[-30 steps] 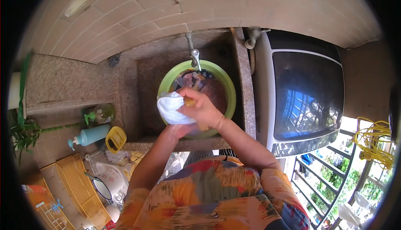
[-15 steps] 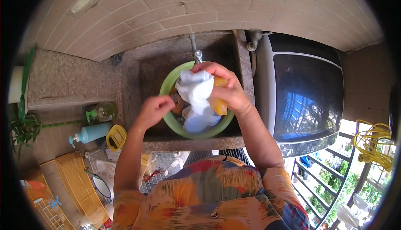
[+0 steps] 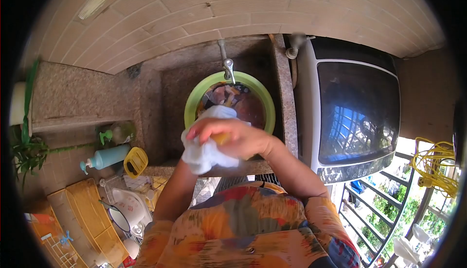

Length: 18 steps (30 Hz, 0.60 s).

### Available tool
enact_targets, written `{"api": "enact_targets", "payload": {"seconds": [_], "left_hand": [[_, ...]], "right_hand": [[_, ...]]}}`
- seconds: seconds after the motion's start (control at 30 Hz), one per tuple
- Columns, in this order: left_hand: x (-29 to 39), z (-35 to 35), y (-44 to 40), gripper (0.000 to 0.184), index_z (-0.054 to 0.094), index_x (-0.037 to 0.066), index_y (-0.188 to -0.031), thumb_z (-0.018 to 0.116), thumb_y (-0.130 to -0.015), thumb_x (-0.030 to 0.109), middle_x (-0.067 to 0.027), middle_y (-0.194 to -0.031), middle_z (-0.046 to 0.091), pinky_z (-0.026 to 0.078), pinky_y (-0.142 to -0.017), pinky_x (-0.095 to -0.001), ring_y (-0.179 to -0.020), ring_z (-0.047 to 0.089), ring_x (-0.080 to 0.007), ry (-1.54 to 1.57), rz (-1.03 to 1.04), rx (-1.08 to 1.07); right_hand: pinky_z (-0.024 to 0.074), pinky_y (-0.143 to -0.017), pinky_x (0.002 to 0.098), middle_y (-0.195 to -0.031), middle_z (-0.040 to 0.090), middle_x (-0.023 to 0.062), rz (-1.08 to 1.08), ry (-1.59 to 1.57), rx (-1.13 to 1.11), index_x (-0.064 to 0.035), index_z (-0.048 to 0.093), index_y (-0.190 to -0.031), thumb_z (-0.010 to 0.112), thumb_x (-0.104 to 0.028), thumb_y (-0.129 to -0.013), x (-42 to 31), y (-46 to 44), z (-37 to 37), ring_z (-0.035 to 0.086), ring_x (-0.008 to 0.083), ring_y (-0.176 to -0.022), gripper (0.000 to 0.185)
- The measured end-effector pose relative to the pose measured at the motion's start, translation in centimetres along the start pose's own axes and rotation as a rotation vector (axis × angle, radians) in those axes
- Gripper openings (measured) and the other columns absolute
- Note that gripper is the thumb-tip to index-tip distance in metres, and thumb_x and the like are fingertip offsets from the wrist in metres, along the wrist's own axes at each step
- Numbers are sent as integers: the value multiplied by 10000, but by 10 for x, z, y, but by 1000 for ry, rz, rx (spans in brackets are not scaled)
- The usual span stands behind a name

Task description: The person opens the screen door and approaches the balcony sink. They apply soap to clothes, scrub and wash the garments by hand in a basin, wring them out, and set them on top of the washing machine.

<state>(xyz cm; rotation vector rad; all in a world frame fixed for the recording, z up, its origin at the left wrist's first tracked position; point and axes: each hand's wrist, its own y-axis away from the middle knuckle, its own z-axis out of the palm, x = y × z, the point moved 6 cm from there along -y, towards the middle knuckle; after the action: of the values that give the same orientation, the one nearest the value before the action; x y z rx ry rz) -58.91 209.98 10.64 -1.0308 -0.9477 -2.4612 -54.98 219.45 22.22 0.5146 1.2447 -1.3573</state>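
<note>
A white cloth is bunched over the near left rim of a green basin. My right hand lies across the top of the cloth, its fingers curled round a yellow bar that shows only in part. Under the cloth, my left hand is covered; only the forearm leading to it shows. Dark and pinkish fabrics lie in water in the basin. Above the basin's far rim is a metal tap.
The basin stands in a stone sink. Right of it is a dark-lidded washing machine. To the left lie a blue pump bottle, a yellow soap dish and a stone ledge.
The cloth, hanging from my right hand half a second ago, has moved down and left over my left hand. My right hand has come down onto it with the yellow bar.
</note>
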Motion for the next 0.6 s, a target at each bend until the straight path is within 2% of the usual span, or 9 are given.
{"api": "enact_targets", "payload": {"seconds": [0.03, 0.1, 0.17, 0.2, 0.3, 0.4, 0.5, 0.57, 0.6], "left_hand": [[-1, -2, 1, 274, 585, 53, -1139, 562, -892, 169, -27, -921, 631, 458, -636, -227, -744, 581, -98, 42, 10, 1], [-6, -4, 3, 280, 582, 50, -1143, 561, -893, 175, -28, -930, 628, 456, -650, -228, -759, 579, -99, 116, 21, 5], [-11, -1, 3, 287, 580, 48, -1147, 561, -893, 180, -29, -939, 626, 454, -664, -230, -775, 578, -100, 159, 39, 6], [-12, 1, 4, 291, 578, 47, -1149, 561, -893, 183, -30, -943, 624, 454, -671, -230, -782, 577, -100, 172, 48, 1], [-15, 6, 1, 301, 574, 43, -1156, 560, -893, 191, -31, -957, 620, 451, -693, -233, -805, 575, -102, 203, 77, -5], [-13, 10, -1, 312, 570, 40, -1162, 559, -894, 199, -33, -970, 616, 448, -714, -235, -829, 572, -104, 216, 106, -6], [-9, 11, 0, 323, 566, 36, -1168, 559, -894, 207, -35, -984, 612, 446, -735, -237, -852, 570, -106, 213, 130, -7], [-7, 10, 4, 331, 564, 34, -1172, 558, -895, 213, -36, -993, 610, 444, -749, -238, -867, 569, -107, 201, 147, -5], [-5, 10, 5, 334, 562, 32, -1175, 558, -895, 216, -37, -997, 608, 443, -756, -239, -875, 568, -107, 188, 151, -5]], "right_hand": [[419, -918, 317, -1121, 573, 99, 8, -22, -5, -58, 549, -956, 601, 95, -705, 9, -1, 9, 525, 237, -1096, 298], [443, -876, 324, -1050, 574, 102, -28, 358, -49, -47, 551, -911, 604, 58, -677, 24, -3, 25, 530, 279, -1042, 261], [445, -879, 387, -1081, 568, 124, 26, 602, -171, -41, 564, -909, 591, 26, -647, 43, -1, 45, 514, 340, -1050, 272], [451, -859, 401, -1076, 573, 118, 87, 601, -172, -35, 578, -906, 587, 20, -642, 44, -2, 49, 516, 341, -1032, 270], [437, -860, 410, -1097, 564, 114, 37, 748, -140, -49, 590, -910, 589, -5, -659, 44, -6, 56, 506, 318, -1061, 254], [401, -848, 401, -1103, 554, 90, -98, 1084, 175, -87, 609, -890, 620, -127, -734, 35, -8, 50, 488, 269, -1054, 161], [378, -831, 419, -1139, 545, 82, -108, 1272, 318, -121, 627, -937, 632, -280, -777, 63, -2, 20, 472, 252, -1072, 225], [381, -888, 438, -1184, 533, 97, 190, 1341, 343, -113, 611, -1028, 609, -351, -811, 87, 4, -15, 478, 277, -1126, 322], [378, -923, 445, -1186, 549, 105, 305, 1290, 408, -112, 577, -1124, 558, -381, -857, 97, 10, -38, 472, 292, -1157, 379]]}}
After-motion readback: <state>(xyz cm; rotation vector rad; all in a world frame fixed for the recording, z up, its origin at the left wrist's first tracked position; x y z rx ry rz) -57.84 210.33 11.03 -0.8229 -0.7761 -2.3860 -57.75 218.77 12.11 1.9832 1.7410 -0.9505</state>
